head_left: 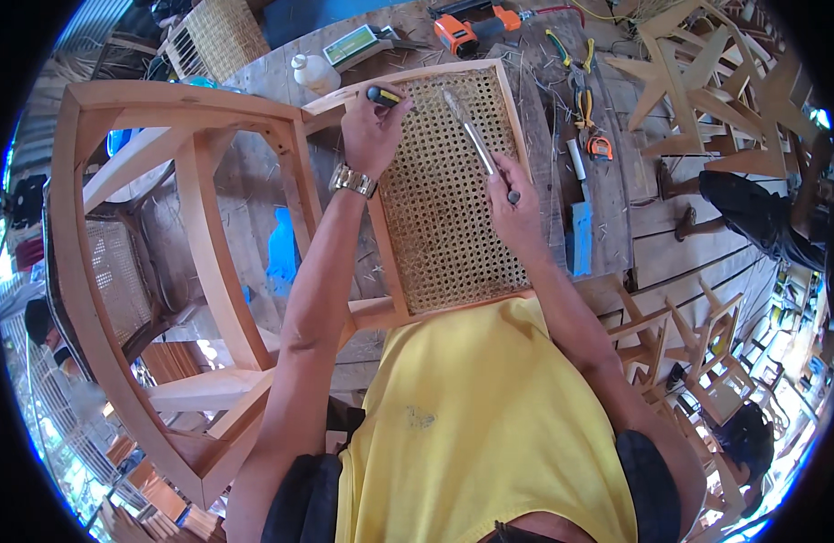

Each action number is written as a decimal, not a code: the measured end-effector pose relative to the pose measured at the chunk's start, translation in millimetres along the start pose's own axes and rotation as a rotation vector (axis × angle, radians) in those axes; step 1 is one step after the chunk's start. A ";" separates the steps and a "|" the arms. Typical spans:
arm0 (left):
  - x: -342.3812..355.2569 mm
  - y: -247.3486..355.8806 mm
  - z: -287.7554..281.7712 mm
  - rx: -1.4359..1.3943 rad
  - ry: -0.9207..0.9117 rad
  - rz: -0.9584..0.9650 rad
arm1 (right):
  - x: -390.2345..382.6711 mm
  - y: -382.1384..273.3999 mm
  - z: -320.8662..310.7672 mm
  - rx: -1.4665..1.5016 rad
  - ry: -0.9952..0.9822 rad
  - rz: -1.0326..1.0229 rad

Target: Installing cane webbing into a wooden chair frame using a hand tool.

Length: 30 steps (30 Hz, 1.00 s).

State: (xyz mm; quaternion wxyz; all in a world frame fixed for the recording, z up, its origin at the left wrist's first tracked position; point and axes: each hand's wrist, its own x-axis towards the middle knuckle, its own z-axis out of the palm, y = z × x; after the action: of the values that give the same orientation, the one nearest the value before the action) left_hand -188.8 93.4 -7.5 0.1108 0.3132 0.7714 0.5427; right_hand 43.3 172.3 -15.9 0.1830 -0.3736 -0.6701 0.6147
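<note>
A chair frame of bare reddish wood lies on the workbench, with a woven cane panel [444, 199] set in its back part. My left hand [376, 136] is closed around a short tool with a black-and-yellow handle [383, 96], over the panel's upper left; its working end is hidden. In my right hand [516, 204], above the panel's right side, is a slim metal-shafted tool [476, 140] with a pale, worn head. That head points up toward the far side of the panel. I cannot make out its exact kind.
An orange nail gun [462, 34], a white bottle [315, 74] and a green-and-white box [353, 45] stand at the back. Pliers [581, 95] and an orange tape measure [600, 148] lie right. Wooden chair legs [195, 244] rise left. Another person [752, 204] is at far right.
</note>
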 end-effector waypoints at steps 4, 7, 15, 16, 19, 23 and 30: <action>-4.5 -5.9 0.9 0.024 0.017 0.009 | -4.1 -0.5 0.0 0.012 0.000 -0.016; -0.4 -5.5 4.2 0.040 0.024 0.056 | 0.1 -8.7 2.8 -0.018 -0.004 -0.006; -7.5 8.6 3.8 0.147 -0.041 0.081 | 3.0 -6.9 -5.8 0.002 -0.126 0.056; -9.4 4.1 4.5 0.060 -0.030 0.081 | 0.0 -3.8 -7.4 -0.024 -0.072 0.026; -10.8 0.8 7.0 0.074 -0.043 0.090 | -2.9 -2.6 -6.1 -0.052 -0.003 -0.026; -11.6 -0.1 7.6 0.133 -0.075 0.092 | -2.9 -8.8 -10.2 -0.095 -0.137 0.020; -23.6 2.2 5.2 0.161 -0.079 0.074 | -18.6 -9.6 -8.1 -0.049 -0.017 -0.021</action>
State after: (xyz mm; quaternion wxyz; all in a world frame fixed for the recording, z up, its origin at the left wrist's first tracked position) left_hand -167.0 83.6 -11.5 0.0956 0.3705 0.7955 0.4698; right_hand 58.5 164.7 -1.2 0.1744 -0.3656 -0.6905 0.5992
